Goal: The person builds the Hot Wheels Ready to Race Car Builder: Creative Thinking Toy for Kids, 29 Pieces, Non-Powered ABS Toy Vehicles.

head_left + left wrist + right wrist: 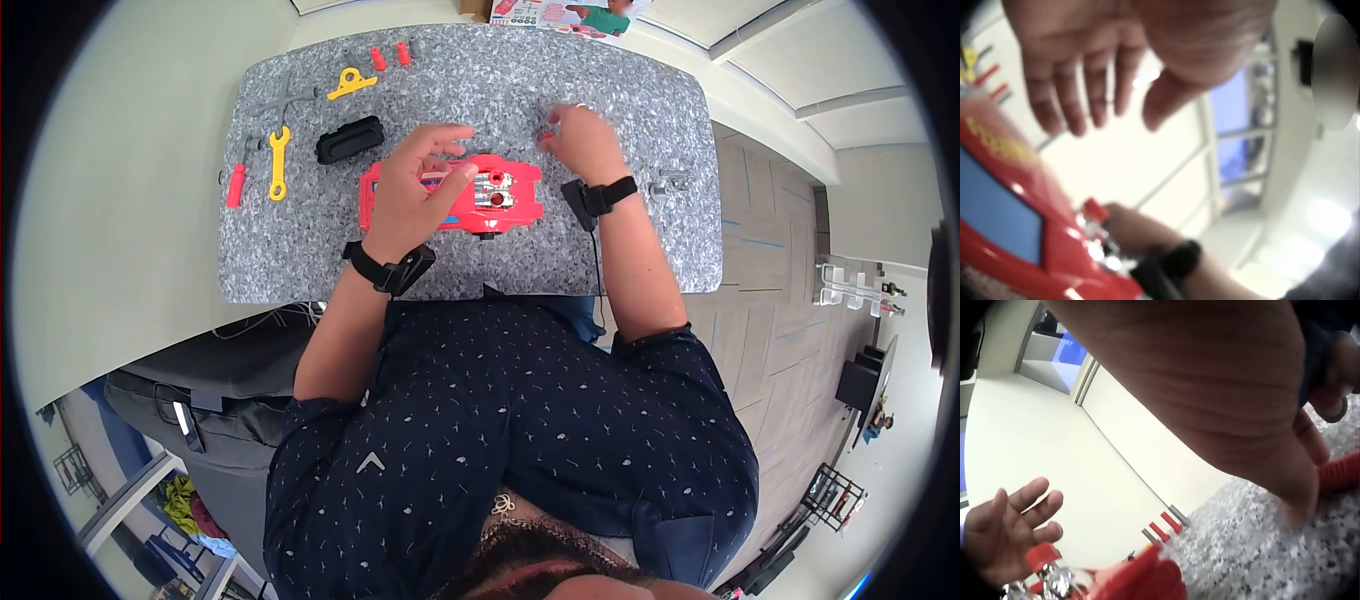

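A red toy car [415, 205] with a silver engine [493, 190] lies near the table's front edge. Above its body hovers my left hand [410, 195], fingers spread and nothing held; the left wrist view shows the palm [1104, 37] and separated fingers. My right hand [588, 145] is low over the table, beyond the car's right end. In the right wrist view its thumb and a finger lie on either side of a red ribbed piece [1340, 475], seeming to pinch it. The hand hides part of that piece.
Yellow wrench [278, 165], black tray-like part [350, 140], yellow piece [351, 84], red pieces [378, 60] and a grey cross-shaped tool [284, 100] lie left and back. Grey parts [672, 184] are at right. A printed box [560, 14] stands behind.
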Action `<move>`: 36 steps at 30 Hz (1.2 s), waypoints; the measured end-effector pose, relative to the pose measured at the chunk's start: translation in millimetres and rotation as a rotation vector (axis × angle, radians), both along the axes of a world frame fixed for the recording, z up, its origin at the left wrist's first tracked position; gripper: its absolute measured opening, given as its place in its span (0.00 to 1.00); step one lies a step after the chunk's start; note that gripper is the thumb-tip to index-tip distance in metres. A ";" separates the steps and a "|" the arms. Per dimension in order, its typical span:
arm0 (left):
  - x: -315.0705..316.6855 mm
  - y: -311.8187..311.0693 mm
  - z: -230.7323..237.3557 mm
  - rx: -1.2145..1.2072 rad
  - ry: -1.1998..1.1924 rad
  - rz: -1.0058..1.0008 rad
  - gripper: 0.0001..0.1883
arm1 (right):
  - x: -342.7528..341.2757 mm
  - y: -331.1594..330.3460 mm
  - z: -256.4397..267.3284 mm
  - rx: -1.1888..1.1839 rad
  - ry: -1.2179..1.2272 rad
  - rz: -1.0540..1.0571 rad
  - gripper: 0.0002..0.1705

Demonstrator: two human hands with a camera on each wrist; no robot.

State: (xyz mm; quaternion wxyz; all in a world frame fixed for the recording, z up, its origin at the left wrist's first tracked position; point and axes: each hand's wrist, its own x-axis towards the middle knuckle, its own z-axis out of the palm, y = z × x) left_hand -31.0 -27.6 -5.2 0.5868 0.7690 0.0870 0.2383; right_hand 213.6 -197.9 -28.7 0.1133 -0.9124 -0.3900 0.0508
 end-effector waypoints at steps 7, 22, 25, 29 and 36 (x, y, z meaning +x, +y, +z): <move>3.0 -6.3 2.9 0.017 0.011 -0.029 0.24 | -13.4 -12.2 9.9 0.256 0.205 0.162 0.10; 2.4 -10.1 -5.9 0.000 0.025 -0.100 0.24 | -90.5 -22.1 58.4 0.582 0.441 0.436 0.15; 2.9 -9.5 -3.8 0.015 0.038 -0.090 0.24 | -91.0 -21.8 64.0 0.524 0.516 0.351 0.14; 0.4 -9.8 -1.5 0.019 0.021 -0.088 0.24 | -88.6 -23.1 57.3 0.543 0.495 0.423 0.15; -2.7 -9.6 -1.4 0.009 -0.007 -0.089 0.25 | -92.4 -25.3 74.1 0.617 0.480 0.441 0.14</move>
